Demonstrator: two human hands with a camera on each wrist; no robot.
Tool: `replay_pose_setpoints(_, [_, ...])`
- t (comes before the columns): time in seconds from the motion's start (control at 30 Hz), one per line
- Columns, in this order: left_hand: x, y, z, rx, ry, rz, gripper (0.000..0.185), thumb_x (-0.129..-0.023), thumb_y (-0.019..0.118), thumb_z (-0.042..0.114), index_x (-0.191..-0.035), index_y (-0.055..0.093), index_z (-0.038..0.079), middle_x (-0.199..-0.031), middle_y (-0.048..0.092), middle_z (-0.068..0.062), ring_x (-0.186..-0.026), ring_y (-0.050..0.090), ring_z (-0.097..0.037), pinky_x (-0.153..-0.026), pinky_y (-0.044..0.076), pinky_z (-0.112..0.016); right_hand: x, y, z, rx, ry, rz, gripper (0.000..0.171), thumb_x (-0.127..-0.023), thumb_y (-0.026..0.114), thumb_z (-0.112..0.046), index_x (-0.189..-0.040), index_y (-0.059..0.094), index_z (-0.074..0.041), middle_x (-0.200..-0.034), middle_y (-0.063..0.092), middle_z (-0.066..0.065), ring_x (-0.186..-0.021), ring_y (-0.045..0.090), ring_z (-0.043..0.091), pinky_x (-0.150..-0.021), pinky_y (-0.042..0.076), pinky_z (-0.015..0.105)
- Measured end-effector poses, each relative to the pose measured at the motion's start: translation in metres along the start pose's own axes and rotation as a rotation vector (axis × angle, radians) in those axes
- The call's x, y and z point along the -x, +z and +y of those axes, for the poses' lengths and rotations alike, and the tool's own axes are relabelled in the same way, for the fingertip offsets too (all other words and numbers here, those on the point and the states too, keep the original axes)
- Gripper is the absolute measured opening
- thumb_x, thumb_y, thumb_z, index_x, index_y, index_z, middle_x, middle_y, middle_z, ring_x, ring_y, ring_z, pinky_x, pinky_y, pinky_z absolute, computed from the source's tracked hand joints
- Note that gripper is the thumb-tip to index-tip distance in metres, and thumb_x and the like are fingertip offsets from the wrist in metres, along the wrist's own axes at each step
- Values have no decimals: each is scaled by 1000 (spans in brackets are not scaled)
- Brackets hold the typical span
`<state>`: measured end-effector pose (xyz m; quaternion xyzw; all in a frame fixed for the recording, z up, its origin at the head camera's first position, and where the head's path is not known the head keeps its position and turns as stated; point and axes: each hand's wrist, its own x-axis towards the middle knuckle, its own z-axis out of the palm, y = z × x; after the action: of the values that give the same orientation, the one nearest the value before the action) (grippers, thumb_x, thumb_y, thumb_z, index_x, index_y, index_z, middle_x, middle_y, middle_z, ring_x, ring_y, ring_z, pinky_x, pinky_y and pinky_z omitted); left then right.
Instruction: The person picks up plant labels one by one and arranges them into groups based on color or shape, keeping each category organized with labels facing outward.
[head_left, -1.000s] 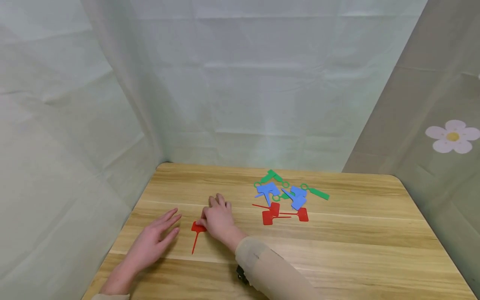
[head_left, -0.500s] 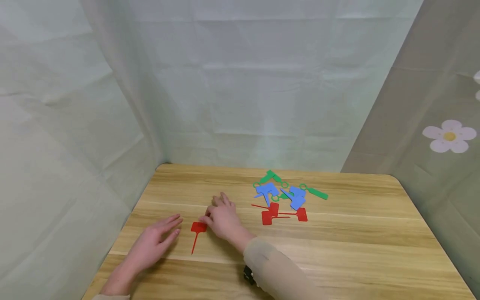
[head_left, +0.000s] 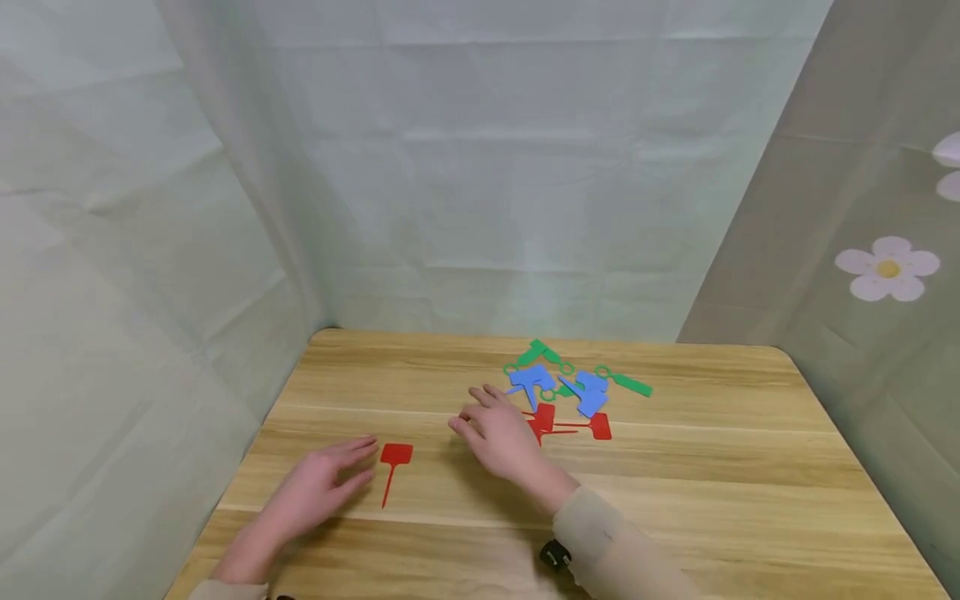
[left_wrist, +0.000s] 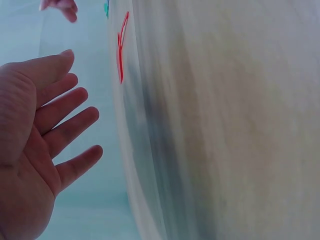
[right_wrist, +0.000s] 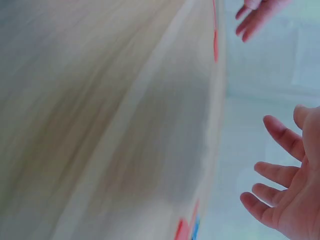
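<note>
Our two hands and the tags on the table

Between our left hand (head_left: 318,490) and right hand (head_left: 498,432) lies one tag (head_left: 394,463); the tag pile (head_left: 570,396) sits behind-right.

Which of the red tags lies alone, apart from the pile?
The red tag beside the left hand. It lies by itself on the table, while the other red tags lie against the blue and green ones.

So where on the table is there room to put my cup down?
The near right of the table, past the right hand, is bare; so is the far left corner. It is crowded at the tag pile and around the lone red tag by the left hand.
</note>
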<state>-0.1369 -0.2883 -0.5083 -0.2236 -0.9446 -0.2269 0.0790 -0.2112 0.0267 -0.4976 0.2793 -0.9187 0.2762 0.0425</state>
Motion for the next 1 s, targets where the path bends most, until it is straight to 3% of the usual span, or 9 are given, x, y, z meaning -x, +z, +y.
replay_pose_setpoints(0.3, [-6,5,1,-6,26,-79,43,-94,84,16,-134,75,5,-138,72,-9,-127,68,-32,-106,54,-55,43,-28,35,-78,31,7,31,-111,60,-35,-111,80,-12,-151,60,22,-150,43,46,-123,33,62])
replay_pose_setpoints(0.57, [-9,6,-1,11,53,-168,45,-96,82,20,-138,73,6,-142,69,-9,-130,66,-34,-108,52,-57,70,-42,50,-91,63,45,27,-108,66,-32,-111,81,-9,-150,61,23,-148,45,46,-121,38,60])
replay_pose_setpoints(0.73, [-11,6,1,26,45,-195,47,-96,82,21,-139,72,5,-143,68,-9,-131,65,-34,-109,52,-57,82,-47,57,-93,98,27,23,-107,68,-30,-111,81,-12,-152,59,19,-149,45,44,-121,38,61])
replay_pose_setpoints(1.0, [-12,10,1,8,104,-188,49,-95,84,23,-139,72,5,-142,69,-11,-128,67,-34,-105,54,-56,91,-54,69,-41,142,44,16,-105,71,-28,-111,80,-15,-150,60,19,-149,44,46,-121,38,62])
